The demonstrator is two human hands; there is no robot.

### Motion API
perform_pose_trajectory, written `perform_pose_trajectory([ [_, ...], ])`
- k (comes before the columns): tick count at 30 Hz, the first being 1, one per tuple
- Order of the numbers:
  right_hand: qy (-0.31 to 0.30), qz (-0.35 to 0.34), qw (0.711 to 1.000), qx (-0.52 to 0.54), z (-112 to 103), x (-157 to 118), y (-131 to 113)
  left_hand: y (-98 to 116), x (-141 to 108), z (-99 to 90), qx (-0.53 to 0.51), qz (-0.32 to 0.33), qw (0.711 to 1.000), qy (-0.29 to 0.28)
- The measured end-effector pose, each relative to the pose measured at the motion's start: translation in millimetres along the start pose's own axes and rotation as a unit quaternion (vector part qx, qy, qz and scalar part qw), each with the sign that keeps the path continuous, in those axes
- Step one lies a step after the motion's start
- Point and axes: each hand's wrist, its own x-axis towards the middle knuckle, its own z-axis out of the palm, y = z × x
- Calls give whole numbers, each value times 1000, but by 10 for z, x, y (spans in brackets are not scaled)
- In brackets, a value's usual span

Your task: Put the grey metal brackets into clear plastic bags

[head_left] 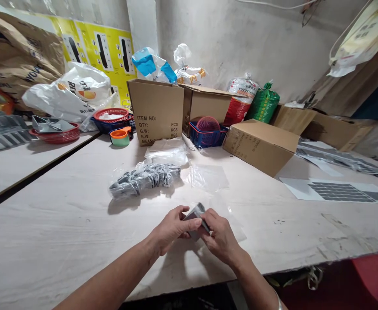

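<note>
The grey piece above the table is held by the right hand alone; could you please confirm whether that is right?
Not quite: the head view shows the grey piece held by both hands, the left hand as well as the right hand, not the right alone.

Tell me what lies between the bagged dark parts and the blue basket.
Between the bagged dark parts and the blue basket, the head view shows a clear plastic bag.

The left hand (172, 228) and right hand (219, 237) pinch a folded grey piece (195, 216) — possibly clear-wrapped — above the pale worktable (47, 258); a clear bag of dark grey parts (144, 181) lies ahead.
</note>
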Motion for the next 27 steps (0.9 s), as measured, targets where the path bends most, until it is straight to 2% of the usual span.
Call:
perform_pose_trajectory([
  [3, 33, 35, 995, 88, -83, -5, 39, 16, 28, 30, -29, 21, 999, -2],
  [8, 22, 62, 981, 181, -217, -61, 64, -20, 149, 54, 11, 69, 997, 14],
  [13, 14, 92, 962, 258, -201, -106, 93, -56, 209, 96, -18, 66, 998, 4],
  [16, 3, 116, 946, 301, -171, -116, 99, -72, 212, 98, -28, 75, 997, 23],
  [22, 41, 142, 946, 287, -126, -97, 161, -156, 85, 94, 90, 150, 983, 50],
  [25, 68, 152, 947, 273, -135, -101, 207, -203, -11, 72, 133, 146, 980, 37],
  [27, 63, 160, 950, 262, -159, -110, 218, -212, -59, 41, 147, 137, 979, 29],
])
